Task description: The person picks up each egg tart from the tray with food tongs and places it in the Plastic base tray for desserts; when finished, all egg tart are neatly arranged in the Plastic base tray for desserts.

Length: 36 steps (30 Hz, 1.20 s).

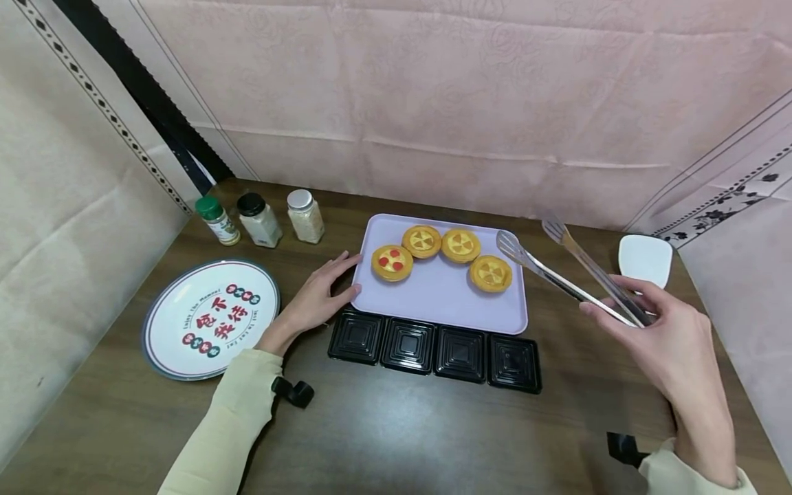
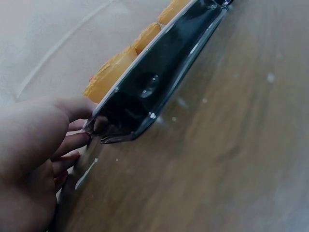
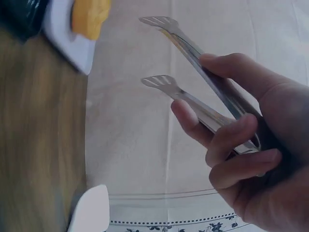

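A lilac tray (image 1: pixel 433 308) holds several small yellow tarts (image 1: pixel 460 245); the leftmost tart (image 1: pixel 392 263) has red round pieces on top. My left hand (image 1: pixel 318 292) lies at the tray's left edge, fingertips and thumb right at the rim. Metal serving tongs (image 1: pixel 572 278) are in my right hand (image 1: pixel 665 337), arms spread and nothing between the tips, to the right of the tray. The right wrist view shows the thumb (image 3: pixel 236 67) on one tong arm and fingers on the other.
Black square plastic trays (image 1: pixel 408 346) line the lilac tray's near side. Left stand a round white plate (image 1: pixel 210 320) with red lettering, a green-capped jar (image 1: pixel 218 220), a black-capped jar (image 1: pixel 260 220) and a silver-capped jar (image 1: pixel 306 216). A white object (image 1: pixel 645 260) sits at the right.
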### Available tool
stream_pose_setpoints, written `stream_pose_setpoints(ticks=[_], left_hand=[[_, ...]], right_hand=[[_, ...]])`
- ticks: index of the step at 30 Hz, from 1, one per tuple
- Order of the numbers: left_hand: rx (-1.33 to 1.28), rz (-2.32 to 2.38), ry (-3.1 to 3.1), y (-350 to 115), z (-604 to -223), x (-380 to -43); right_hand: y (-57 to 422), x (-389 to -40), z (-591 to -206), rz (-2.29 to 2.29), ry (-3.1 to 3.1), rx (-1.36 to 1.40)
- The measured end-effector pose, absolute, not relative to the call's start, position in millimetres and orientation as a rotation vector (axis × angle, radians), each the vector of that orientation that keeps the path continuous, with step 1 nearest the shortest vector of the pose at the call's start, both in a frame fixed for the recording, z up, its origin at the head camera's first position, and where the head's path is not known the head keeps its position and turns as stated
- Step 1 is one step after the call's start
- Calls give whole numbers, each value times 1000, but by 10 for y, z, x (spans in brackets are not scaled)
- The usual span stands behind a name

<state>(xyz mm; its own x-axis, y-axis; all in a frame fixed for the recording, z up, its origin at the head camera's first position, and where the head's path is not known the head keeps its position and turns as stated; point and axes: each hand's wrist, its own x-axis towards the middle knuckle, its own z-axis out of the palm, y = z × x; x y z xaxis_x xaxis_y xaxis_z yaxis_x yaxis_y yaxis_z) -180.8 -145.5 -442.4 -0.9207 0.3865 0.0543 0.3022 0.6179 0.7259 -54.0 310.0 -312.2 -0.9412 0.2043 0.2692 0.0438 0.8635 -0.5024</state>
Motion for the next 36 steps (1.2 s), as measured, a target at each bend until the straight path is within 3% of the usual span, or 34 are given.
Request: stream_pose_setpoints(ticks=[36], left_hand=[[587, 1199, 2770, -1468, -4454, -1819]], right_hand=[[2921, -644, -3300, 719, -2920, 1]])
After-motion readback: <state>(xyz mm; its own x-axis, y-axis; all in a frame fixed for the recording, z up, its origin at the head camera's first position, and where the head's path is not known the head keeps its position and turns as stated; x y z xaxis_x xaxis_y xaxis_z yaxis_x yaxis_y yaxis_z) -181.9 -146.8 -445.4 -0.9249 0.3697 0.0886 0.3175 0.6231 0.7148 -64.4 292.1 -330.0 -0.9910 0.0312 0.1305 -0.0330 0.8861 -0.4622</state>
